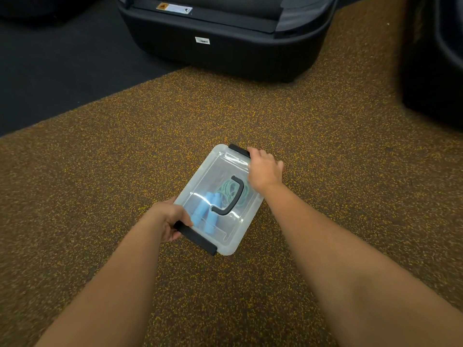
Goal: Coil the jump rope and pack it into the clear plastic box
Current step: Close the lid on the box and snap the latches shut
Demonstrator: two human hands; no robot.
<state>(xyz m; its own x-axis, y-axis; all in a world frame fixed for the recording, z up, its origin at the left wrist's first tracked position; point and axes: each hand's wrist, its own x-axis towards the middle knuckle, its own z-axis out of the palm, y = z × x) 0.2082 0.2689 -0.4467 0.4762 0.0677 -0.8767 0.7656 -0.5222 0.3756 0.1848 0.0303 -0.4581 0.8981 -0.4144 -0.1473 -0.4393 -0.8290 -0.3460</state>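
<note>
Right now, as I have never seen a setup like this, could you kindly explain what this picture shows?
There is no machine: a camera worn on a person's head looks down at their bare arms. On the speckled floor lies a clear plastic box with its lid on. Inside lies the jump rope: blue handles and coiled green cord. The left hand grips the near latch; the right hand curls over the box's far end beside the far latch. A black machine base stands beyond.
</note>
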